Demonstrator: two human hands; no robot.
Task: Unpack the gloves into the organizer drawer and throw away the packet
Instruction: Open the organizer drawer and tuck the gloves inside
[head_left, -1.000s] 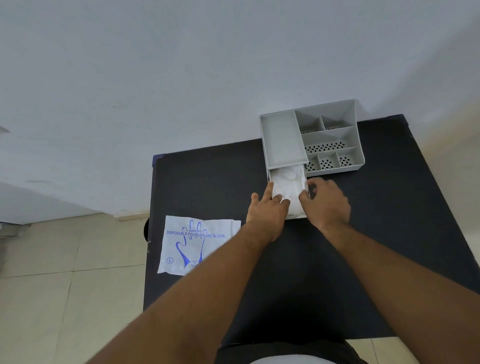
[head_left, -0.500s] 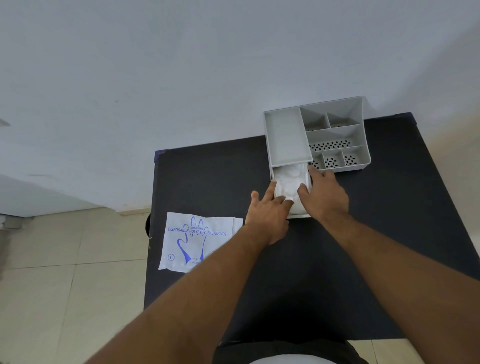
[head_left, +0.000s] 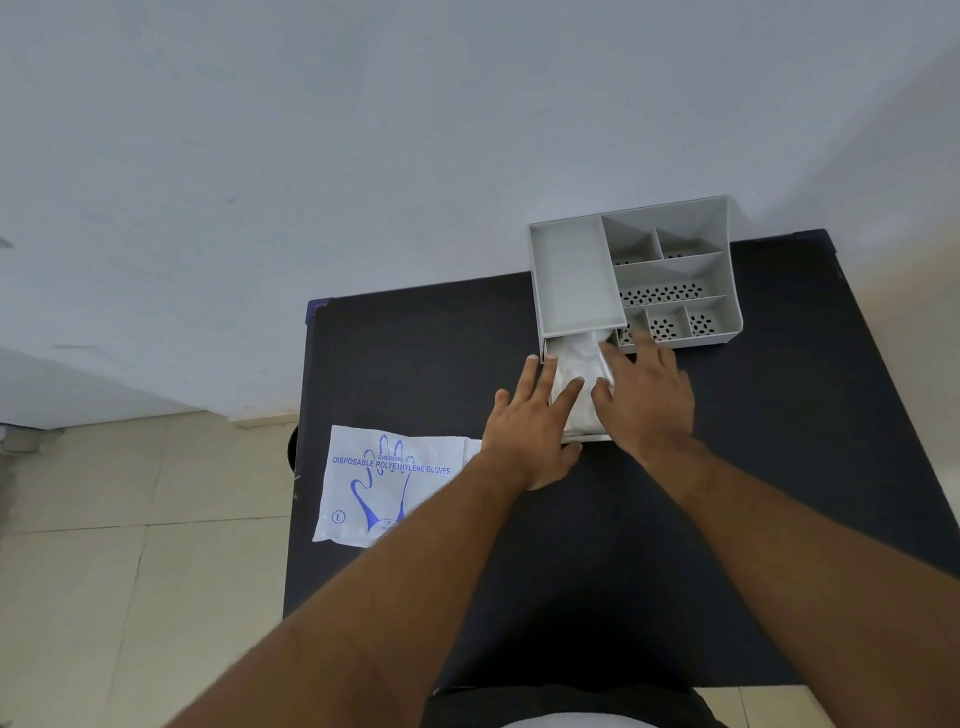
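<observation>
Both hands lie flat with fingers spread on the white gloves (head_left: 579, 374) in the pulled-out drawer (head_left: 587, 438) of the grey organizer (head_left: 574, 275): left hand (head_left: 530, 431) at its left edge, right hand (head_left: 647, 395) at its right. The empty packet (head_left: 384, 483) overhangs the dark tabletop's (head_left: 779, 467) left edge, near the left wrist; the tabletop's right half lies open.

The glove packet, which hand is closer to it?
Left. The left hand lies just right of the packet, its forearm crossing the packet's corner. The right hand is farther right, past the drawer, pressing on the gloves.
</observation>
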